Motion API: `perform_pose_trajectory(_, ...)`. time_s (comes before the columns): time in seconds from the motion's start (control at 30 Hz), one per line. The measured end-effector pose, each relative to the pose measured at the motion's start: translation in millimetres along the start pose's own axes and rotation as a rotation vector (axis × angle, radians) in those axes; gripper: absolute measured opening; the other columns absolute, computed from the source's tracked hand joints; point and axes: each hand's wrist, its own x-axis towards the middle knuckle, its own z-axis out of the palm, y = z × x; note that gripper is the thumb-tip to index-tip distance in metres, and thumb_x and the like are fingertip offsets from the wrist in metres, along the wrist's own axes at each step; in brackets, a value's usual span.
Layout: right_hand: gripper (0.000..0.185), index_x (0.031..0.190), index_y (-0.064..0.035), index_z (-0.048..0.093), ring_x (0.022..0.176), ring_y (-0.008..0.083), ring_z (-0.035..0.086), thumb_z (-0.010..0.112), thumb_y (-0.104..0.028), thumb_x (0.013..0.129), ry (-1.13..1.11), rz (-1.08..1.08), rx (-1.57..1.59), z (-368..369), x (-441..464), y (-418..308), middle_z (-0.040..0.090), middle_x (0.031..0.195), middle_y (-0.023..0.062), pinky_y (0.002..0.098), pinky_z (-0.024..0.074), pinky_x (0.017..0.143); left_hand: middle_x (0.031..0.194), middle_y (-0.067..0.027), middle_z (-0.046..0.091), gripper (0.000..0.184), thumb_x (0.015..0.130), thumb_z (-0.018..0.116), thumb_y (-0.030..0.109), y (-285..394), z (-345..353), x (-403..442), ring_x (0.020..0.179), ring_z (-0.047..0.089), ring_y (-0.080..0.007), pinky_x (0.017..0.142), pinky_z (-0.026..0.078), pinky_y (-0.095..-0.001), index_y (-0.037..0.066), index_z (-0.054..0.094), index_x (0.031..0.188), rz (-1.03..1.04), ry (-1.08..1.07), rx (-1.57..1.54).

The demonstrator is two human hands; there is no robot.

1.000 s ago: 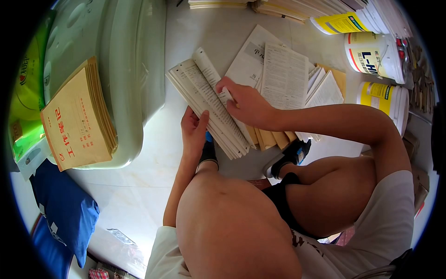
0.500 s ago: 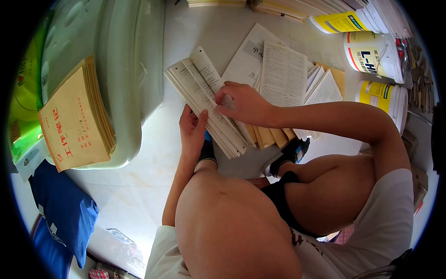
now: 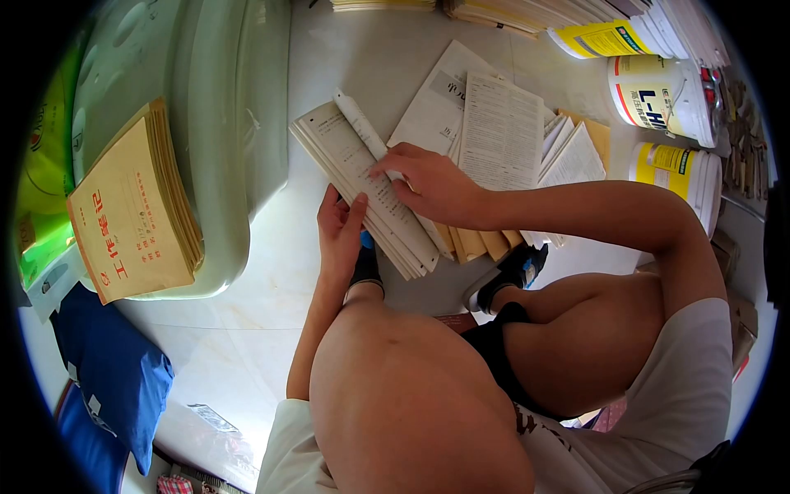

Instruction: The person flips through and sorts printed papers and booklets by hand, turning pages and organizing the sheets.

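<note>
A thick stack of printed sheets (image 3: 332, 136) is tilted in front of me, above my feet. My left hand (image 3: 339, 226) grips its lower left edge, thumb on top and fingers underneath. Over the right side of the stack, my right hand (image 3: 436, 185) has its fingers bent around a curled page (image 3: 359, 119). That page is rolled back toward the right, and its lower part is hidden by the hand. Just beyond the right hand lie loose printed papers (image 3: 502, 132) and brown envelopes (image 3: 471, 242) on the floor.
A pale green plastic bin (image 3: 267, 123) stands at the left, with a pile of brown envelopes (image 3: 136, 214) on it. White and yellow buckets (image 3: 658, 99) line the right side. More paper stacks (image 3: 527, 15) are at the back. A blue bag (image 3: 119, 362) lies lower left.
The page at the right of the stack has curled into a roll, baring more of the sheet beneath. My right hand's fingers have shifted slightly left; my left hand stays put.
</note>
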Motion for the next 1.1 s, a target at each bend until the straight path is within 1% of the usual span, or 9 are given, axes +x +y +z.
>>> perform_pose_trajectory(0.1,0.041,0.132,-0.0047,0.058,0.110,0.0373,0.067,0.069,-0.026,0.099,-0.086,0.140,-0.060,-1,-3,-2,0.062,0.127,0.0192,0.0430,0.0554,0.096,0.114,-0.0147,0.074,0.037,0.110,0.058,0.008,1,0,-1,0.098,0.072,-0.0148,0.080,0.061,-0.0292,-0.002,0.050,0.145,-0.008,-0.013,0.000)
perform_pose_trajectory(0.3,0.050,0.126,-0.0033,0.059,0.113,0.0381,0.067,0.076,-0.038,0.094,-0.100,0.203,-0.054,-5,-1,-14,0.060,0.129,0.0203,0.0439,0.0540,0.098,0.116,-0.0143,0.074,0.037,0.110,0.057,0.008,3,2,-2,0.098,0.073,-0.0148,0.080,0.061,-0.0292,-0.001,0.049,0.145,-0.011,-0.020,-0.012)
perform_pose_trajectory(0.43,0.045,0.121,-0.0039,0.060,0.109,0.0383,0.067,0.075,-0.036,0.095,-0.087,0.213,-0.048,-2,-1,-11,0.061,0.125,0.0188,0.0440,0.0547,0.096,0.115,-0.0141,0.075,0.036,0.110,0.057,0.008,2,1,-1,0.097,0.073,-0.0144,0.079,0.061,-0.0289,-0.001,0.050,0.144,-0.008,-0.014,-0.020)
perform_pose_trajectory(0.6,0.026,0.111,-0.0026,0.060,0.097,0.0388,0.068,0.070,-0.024,0.101,-0.029,0.137,-0.018,0,0,4,0.065,0.105,0.0176,0.0458,0.0545,0.085,0.109,-0.0125,0.076,0.034,0.109,0.058,0.008,0,-1,-1,0.091,0.073,-0.0131,0.075,0.060,-0.0269,0.000,0.051,0.142,-0.016,0.004,-0.017)
perform_pose_trajectory(0.73,0.022,0.112,-0.0020,0.059,0.094,0.0382,0.069,0.068,-0.019,0.102,-0.023,0.112,-0.016,-3,0,2,0.066,0.104,0.0191,0.0459,0.0539,0.081,0.108,-0.0122,0.076,0.034,0.109,0.059,0.009,1,0,-1,0.090,0.073,-0.0129,0.074,0.059,-0.0265,0.000,0.052,0.142,-0.013,0.001,-0.009)
perform_pose_trajectory(0.83,0.021,0.119,-0.0034,0.059,0.092,0.0374,0.069,0.066,-0.013,0.102,-0.033,0.231,0.051,-4,-1,-3,0.068,0.109,0.0200,0.0462,0.0540,0.080,0.108,-0.0124,0.076,0.034,0.109,0.059,0.010,1,0,-1,0.090,0.073,-0.0130,0.073,0.059,-0.0266,0.000,0.052,0.141,-0.021,0.014,0.001)
perform_pose_trajectory(0.93,0.035,0.135,-0.0064,0.058,0.092,0.0368,0.069,0.063,-0.007,0.101,0.049,0.215,0.115,-3,0,-13,0.068,0.115,0.0213,0.0465,0.0545,0.081,0.109,-0.0129,0.076,0.034,0.110,0.058,0.010,3,1,-2,0.091,0.073,-0.0134,0.075,0.060,-0.0273,0.000,0.051,0.142,-0.034,0.020,-0.022)
perform_pose_trajectory(1.0,0.052,0.149,-0.0106,0.054,0.092,0.0375,0.069,0.062,-0.004,0.098,0.060,0.066,0.138,-5,-1,-18,0.067,0.117,0.0220,0.0471,0.0550,0.084,0.109,-0.0131,0.076,0.034,0.110,0.057,0.010,6,3,-3,0.092,0.073,-0.0138,0.077,0.061,-0.0280,0.000,0.051,0.142,-0.026,0.004,-0.030)
perform_pose_trajectory(1.1,0.056,0.153,-0.0130,0.053,0.096,0.0379,0.069,0.061,-0.004,0.098,-0.061,0.112,-0.017,-4,-3,-15,0.066,0.119,0.0220,0.0461,0.0561,0.087,0.110,-0.0129,0.075,0.033,0.110,0.056,0.009,6,3,-3,0.093,0.073,-0.0140,0.079,0.061,-0.0284,0.000,0.051,0.142,-0.019,-0.005,-0.039)
